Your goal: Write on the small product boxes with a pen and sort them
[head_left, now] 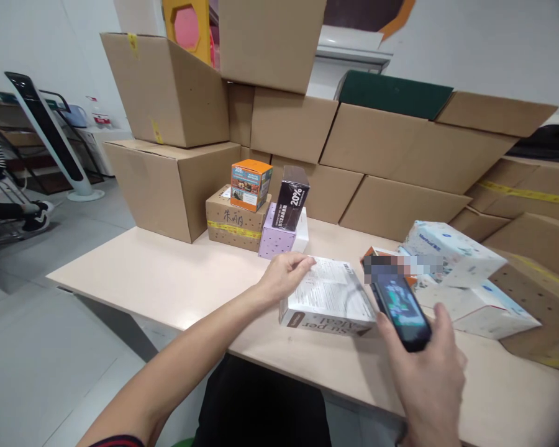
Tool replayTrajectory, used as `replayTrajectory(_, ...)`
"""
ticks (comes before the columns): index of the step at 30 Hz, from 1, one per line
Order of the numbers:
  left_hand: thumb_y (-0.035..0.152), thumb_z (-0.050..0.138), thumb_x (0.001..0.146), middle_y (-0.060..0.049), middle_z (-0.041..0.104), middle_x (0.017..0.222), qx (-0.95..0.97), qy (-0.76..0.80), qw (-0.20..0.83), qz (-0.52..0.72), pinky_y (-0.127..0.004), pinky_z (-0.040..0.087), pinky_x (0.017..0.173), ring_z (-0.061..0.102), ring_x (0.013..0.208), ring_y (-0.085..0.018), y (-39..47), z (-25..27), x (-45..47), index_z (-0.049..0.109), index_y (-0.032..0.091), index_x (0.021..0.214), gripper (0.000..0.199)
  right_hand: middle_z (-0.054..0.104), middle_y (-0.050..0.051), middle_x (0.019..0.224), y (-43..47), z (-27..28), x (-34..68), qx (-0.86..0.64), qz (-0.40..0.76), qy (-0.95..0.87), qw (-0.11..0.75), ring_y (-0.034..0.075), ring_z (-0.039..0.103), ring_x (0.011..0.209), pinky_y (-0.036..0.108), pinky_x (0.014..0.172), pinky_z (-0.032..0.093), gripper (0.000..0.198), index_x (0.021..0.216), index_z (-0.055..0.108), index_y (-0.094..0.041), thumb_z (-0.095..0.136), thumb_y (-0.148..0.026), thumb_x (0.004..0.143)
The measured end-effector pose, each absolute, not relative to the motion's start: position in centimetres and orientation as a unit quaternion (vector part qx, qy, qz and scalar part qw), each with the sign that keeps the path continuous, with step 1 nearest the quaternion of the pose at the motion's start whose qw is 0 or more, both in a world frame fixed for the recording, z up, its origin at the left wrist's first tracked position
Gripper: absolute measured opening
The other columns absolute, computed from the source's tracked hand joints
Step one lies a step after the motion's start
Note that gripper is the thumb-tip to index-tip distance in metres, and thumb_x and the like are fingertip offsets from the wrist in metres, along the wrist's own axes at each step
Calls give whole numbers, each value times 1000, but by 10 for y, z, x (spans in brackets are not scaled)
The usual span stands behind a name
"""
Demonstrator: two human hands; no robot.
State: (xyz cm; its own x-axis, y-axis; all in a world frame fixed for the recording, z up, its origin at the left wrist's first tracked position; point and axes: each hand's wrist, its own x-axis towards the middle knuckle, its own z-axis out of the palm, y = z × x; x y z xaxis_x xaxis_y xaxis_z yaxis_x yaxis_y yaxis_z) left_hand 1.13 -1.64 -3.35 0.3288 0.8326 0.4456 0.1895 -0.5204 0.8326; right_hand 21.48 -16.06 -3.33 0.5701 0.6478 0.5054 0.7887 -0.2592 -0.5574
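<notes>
My left hand is closed at the far left edge of a white box lying flat on the table. Small print covers the top of this box, and "Super Meal" reads upside down on its near side. In my right hand is a dark, phone-like handheld device with a lit screen. The device is held tilted above the table, just right of the white box, its far end partly blurred out. Behind it, an orange box is partly hidden.
White patterned boxes are stacked at the right. Toward the back stand a taped carton with an orange box on top, and a purple box under a dark box. Large cartons wall the table's far side.
</notes>
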Motion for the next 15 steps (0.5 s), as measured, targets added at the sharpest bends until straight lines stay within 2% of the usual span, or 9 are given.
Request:
replayTrajectory(4,36,48,96,-6,72,94,724,423,253,484,-32,48,85,64,93,-21,-14,-29,6,71,18,89,30,57,35,129,-172,-44,261,-834,-124,-439,311,49,53,123,61,105,36,105,147,36,4,39,-74,79)
replayTrajectory(7,36,44,97,-10,70,106,739,507,182,405,-38,46,91,62,102,-25,-13,-21,0,67,19,102,30,63,34,118,-177,-60,292,-881,-112,-411,206,49,60,113,58,100,41,104,147,36,3,31,-76,79)
replayTrajectory(10,44,32,99,-16,68,112,747,565,184,299,-42,46,89,63,105,-30,-12,-16,-7,62,16,111,42,64,32,113,-180,-75,316,-910,-73,-388,125,47,63,109,54,97,44,103,149,34,0,29,-77,81)
replayTrajectory(15,56,21,98,-19,72,106,773,554,223,213,-40,46,87,65,106,-34,-6,-18,-12,65,14,101,60,63,30,116,-185,-88,333,-912,-56,-387,122,47,62,110,55,98,44,100,149,36,-2,30,-77,83)
